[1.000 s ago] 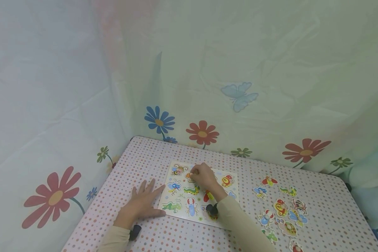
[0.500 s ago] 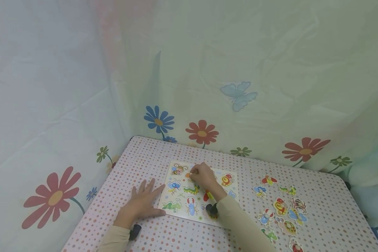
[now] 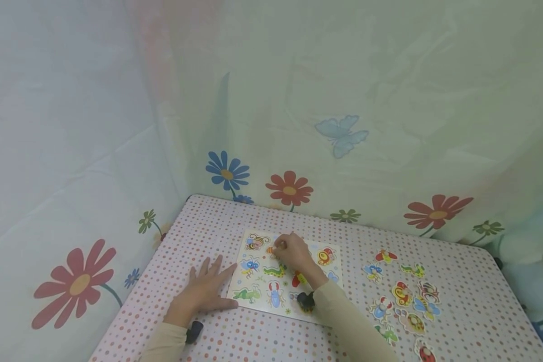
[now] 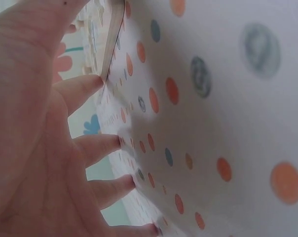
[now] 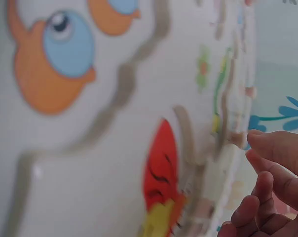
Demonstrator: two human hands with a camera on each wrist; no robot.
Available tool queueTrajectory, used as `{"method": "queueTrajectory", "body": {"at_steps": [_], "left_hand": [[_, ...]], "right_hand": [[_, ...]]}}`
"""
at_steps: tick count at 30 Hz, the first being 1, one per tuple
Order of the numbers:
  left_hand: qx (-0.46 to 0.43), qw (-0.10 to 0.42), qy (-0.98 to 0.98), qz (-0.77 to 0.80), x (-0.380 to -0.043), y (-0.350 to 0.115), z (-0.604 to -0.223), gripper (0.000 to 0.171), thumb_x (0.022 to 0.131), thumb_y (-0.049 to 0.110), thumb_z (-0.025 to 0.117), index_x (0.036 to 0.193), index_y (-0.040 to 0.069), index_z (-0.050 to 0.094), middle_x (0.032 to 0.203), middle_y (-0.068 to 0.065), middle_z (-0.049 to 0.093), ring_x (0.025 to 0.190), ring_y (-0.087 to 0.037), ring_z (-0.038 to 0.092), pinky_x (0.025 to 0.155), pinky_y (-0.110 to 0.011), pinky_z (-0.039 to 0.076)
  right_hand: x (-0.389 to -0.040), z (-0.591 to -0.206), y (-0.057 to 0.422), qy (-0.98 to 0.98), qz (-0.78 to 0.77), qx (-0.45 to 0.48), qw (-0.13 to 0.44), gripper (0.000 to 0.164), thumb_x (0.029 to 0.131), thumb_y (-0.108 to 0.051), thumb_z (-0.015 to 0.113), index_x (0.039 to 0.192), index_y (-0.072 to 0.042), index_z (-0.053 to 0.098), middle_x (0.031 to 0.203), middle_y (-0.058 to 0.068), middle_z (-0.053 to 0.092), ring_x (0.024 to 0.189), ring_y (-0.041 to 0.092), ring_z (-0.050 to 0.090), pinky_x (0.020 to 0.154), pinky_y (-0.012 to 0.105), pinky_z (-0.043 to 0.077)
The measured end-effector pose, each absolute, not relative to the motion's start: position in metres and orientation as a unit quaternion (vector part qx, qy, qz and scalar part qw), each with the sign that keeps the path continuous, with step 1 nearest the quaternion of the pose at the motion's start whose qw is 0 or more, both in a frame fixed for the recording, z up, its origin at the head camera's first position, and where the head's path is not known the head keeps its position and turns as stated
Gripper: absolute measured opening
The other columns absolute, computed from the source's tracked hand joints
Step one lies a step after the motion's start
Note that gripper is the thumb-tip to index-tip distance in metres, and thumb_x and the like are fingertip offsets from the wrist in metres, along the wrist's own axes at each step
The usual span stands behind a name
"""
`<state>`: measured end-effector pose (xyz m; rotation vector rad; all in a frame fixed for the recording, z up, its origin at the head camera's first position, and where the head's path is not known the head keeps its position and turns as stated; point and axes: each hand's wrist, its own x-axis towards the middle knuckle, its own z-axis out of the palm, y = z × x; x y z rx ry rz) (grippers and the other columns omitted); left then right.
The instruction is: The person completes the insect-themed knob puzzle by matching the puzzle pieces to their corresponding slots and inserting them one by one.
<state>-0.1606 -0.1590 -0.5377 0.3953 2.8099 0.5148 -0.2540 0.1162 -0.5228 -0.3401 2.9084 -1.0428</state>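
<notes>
The right hand point(image 3: 295, 255) is seemingly pinching a knob point(image 5: 236, 138) on the board point(image 3: 263, 302), the left hand point(image 3: 202, 290) lying spread, empty; loose bug pieces point(image 3: 401, 293) are apparently awaiting places, finished ones unclear.

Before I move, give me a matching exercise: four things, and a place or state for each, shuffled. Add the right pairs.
1. left hand
2. right hand
3. loose pieces
4. table

A. right of the board
B. dotted all over
C. fingers curled, over the board
D. fingers spread, at the board's left edge

Pairs: 1-D; 2-C; 3-A; 4-B
</notes>
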Motion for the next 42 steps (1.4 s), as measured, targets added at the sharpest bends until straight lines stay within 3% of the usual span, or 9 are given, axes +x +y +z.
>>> {"method": "queueTrajectory", "body": {"at_steps": [7, 20, 42], "left_hand": [[0.137, 0.121, 0.967, 0.177, -0.161, -0.159, -0.536, 0.102, 0.071, 0.069, 0.075, 0.156, 0.03, 0.036, 0.165, -0.017, 0.014, 0.148, -0.048, 0.007, 0.111, -0.074, 0.001], [0.136, 0.131, 0.966, 0.177, -0.16, -0.158, -0.535, 0.101, 0.071, 0.069, 0.075, 0.156, 0.03, 0.037, 0.165, -0.016, 0.014, 0.148, -0.048, 0.007, 0.111, -0.074, 0.001], [0.141, 0.129, 0.966, 0.177, -0.158, -0.159, -0.53, 0.102, 0.072, 0.07, 0.074, 0.156, 0.029, 0.036, 0.165, -0.018, 0.014, 0.148, -0.049, 0.006, 0.11, -0.075, 0.002]], "right_hand": [[-0.244, -0.504, 0.13, 0.924, -0.356, -0.133, -0.039, 0.013, 0.089, -0.011, 0.075, 0.101, -0.005, 0.074, 0.084, 0.004, 0.057, 0.072, 0.02, 0.049, 0.06, 0.034, 0.044], [-0.217, -0.472, 0.173, 0.922, -0.359, -0.114, -0.088, 0.016, 0.089, -0.009, 0.075, 0.104, -0.003, 0.074, 0.083, 0.004, 0.056, 0.061, 0.016, 0.043, 0.052, 0.029, 0.039], [-0.173, -0.483, 0.264, 0.938, -0.304, -0.051, -0.158, 0.015, 0.091, -0.01, 0.073, 0.104, -0.004, 0.073, 0.085, 0.005, 0.057, 0.068, 0.017, 0.046, 0.054, 0.028, 0.039]]}}
